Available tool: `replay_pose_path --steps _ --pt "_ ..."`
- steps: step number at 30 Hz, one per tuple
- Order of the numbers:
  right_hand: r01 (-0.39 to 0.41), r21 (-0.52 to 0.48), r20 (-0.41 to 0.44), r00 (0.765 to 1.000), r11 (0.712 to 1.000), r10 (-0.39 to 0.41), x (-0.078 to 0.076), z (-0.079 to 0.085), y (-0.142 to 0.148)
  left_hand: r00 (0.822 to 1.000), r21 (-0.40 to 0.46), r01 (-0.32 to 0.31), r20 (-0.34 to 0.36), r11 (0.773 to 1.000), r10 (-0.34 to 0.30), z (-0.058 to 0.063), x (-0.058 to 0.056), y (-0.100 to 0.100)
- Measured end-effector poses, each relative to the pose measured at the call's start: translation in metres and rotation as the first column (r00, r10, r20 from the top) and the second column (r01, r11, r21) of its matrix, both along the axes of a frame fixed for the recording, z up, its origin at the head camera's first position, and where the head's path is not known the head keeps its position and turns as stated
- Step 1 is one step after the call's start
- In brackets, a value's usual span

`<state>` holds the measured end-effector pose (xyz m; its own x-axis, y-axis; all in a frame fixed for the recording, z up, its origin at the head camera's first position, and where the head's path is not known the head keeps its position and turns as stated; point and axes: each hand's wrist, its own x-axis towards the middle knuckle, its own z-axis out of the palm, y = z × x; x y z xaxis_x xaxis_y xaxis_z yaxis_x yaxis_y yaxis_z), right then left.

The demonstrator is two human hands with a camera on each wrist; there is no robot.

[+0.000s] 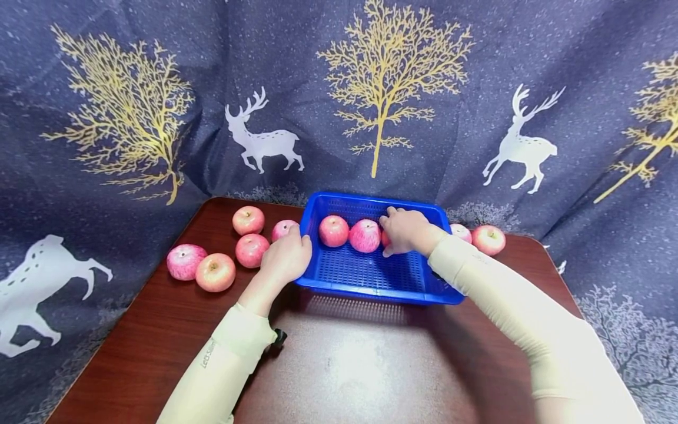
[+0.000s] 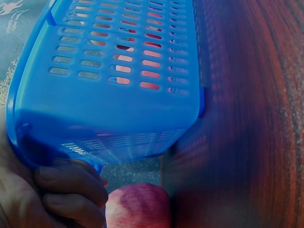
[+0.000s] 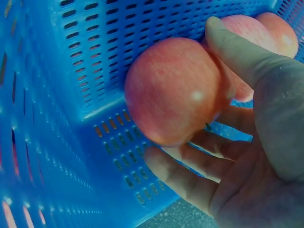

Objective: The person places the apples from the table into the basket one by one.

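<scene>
A blue plastic basket [image 1: 371,288] with slotted walls stands on the table. At its left end, my left hand [image 1: 288,254] grips the rim, the fingers [image 2: 71,185] curled at the corner. Inside the basket is my right hand [image 1: 406,229], holding a red apple [image 3: 175,90] between its thumb and fingers, close to the slotted floor and wall. In the head view that hand hides most of this apple. Beside it in the basket lie a pink striped apple [image 1: 365,236] and a red apple [image 1: 333,231].
Left of the basket, several apples lie on the brown table [image 1: 132,347], among them a yellowish-red apple [image 1: 215,272] and a pink apple [image 1: 187,262]. Another apple [image 1: 488,239] sits on the right, partly behind my sleeve. A dark curtain [image 1: 328,88] with deer and trees hangs behind.
</scene>
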<state>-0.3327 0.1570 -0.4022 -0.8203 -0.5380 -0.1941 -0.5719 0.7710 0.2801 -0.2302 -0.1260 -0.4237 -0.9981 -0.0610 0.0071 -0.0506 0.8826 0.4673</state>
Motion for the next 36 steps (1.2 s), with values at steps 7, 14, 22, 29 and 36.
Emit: replay_pose_path --steps 7,14,22,29,36 --pt "-0.007 -0.088 -0.012 1.000 0.996 0.006 0.006 0.017 0.007 1.000 0.003 0.002 -0.003 1.000 -0.002 0.001 0.001 0.000" --pt "-0.011 -0.139 -0.026 1.000 0.990 0.008 0.009 0.029 0.014 1.000 -0.003 0.011 -0.012 1.000 -0.011 0.001 0.002 0.000" --pt "0.027 -0.191 -0.034 0.999 0.981 -0.034 0.010 0.045 0.029 1.000 -0.002 0.013 -0.017 1.000 -0.013 0.001 0.002 0.000" --pt "0.045 -0.273 -0.042 0.997 0.961 -0.058 0.012 0.056 0.047 1.000 -0.002 0.011 -0.019 1.000 -0.011 0.001 0.001 0.000" --pt "0.065 -0.390 -0.054 0.994 0.919 -0.094 0.021 0.065 0.064 1.000 -0.006 0.014 -0.016 1.000 -0.015 0.000 0.001 0.000"
